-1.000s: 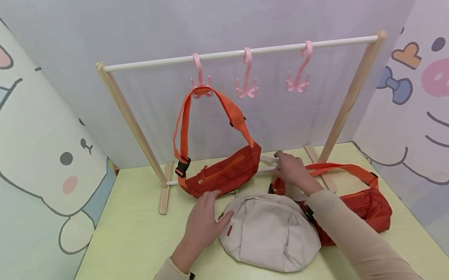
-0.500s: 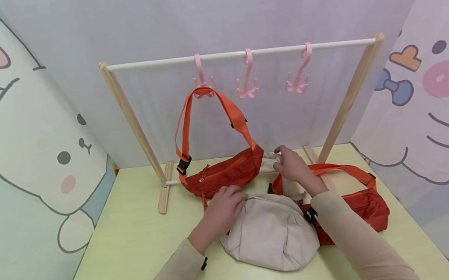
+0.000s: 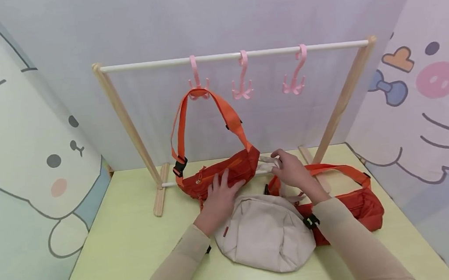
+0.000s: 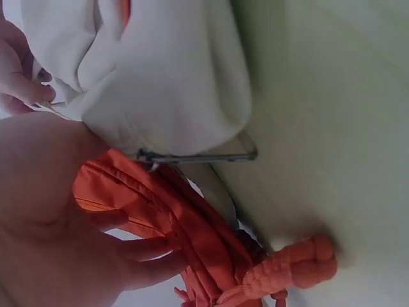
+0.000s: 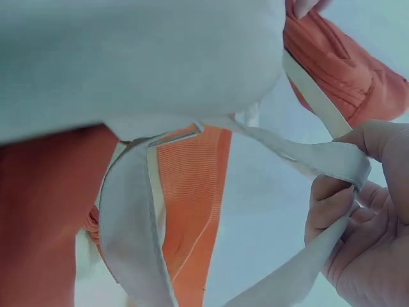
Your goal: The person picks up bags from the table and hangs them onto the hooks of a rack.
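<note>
A red waist bag (image 3: 246, 162) hangs by its orange strap from the left pink hook (image 3: 194, 70). My left hand (image 3: 218, 202) touches the front of this bag with its fingers spread; the left wrist view shows those fingers (image 4: 150, 268) against the red cloth. In front lies a beige bag (image 3: 267, 235) on the table, partly beneath my left hand. Behind it my right hand (image 3: 290, 169) pinches the beige strap (image 5: 319, 157), which loops round the fingers in the right wrist view. Beside my right forearm lies a second red waist bag (image 3: 366, 208), partly covered by the sleeve.
A white rail (image 3: 147, 64) on wooden legs (image 3: 130, 125) stands across the back of the light yellow table (image 3: 110, 250). Two further pink hooks hang there, the middle hook (image 3: 242, 79) and the right hook (image 3: 294, 73), with no bag on either.
My left hand has moved from the beige bag's left edge, over its top, to the hanging red bag, and its fingers have spread. My right hand still holds the beige strap, nearly in place.
</note>
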`<state>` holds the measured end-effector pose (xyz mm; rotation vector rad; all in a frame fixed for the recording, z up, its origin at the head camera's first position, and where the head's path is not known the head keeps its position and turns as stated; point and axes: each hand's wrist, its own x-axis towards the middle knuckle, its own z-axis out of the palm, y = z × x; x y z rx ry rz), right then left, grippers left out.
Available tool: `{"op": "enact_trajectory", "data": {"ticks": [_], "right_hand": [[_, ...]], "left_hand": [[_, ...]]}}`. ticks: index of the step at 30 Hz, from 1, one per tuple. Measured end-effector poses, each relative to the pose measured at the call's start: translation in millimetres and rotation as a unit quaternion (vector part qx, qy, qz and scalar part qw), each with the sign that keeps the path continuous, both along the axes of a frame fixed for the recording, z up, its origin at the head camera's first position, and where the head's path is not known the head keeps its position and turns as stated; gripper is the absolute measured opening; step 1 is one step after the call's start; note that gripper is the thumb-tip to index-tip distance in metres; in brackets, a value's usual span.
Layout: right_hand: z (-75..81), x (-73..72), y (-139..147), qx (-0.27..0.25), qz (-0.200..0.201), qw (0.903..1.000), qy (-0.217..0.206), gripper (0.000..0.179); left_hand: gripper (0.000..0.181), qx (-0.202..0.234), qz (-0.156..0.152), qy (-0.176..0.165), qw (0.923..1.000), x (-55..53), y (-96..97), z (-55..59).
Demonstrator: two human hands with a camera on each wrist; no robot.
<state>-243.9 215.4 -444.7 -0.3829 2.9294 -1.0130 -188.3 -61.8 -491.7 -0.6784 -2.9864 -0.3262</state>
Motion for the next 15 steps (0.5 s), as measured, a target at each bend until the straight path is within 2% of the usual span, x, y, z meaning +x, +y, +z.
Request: {"op": "enact_trajectory", "data": {"ticks": [4,10,15], "right_hand": [[8.9,11.1,3,-0.016,-0.004,0.9998,0.012,0.042],[20.5,24.6,15,-0.054,-0.027,0.9972,0.044,0.040],[35.0,35.3,25,-0.083,-0.059,0.9903,0.095,0.037]], "left_hand": [[0.053,0.006,0.005,-0.015,0.9999,-0.2,-2.5,-0.6],[0.055,0.019,0.010,-0.018,0.9996,-0.1,-4.6,-2.0],[0.056,0.028,0.013,-0.018,0.9994,0.6,-5.2,-3.3]]}}
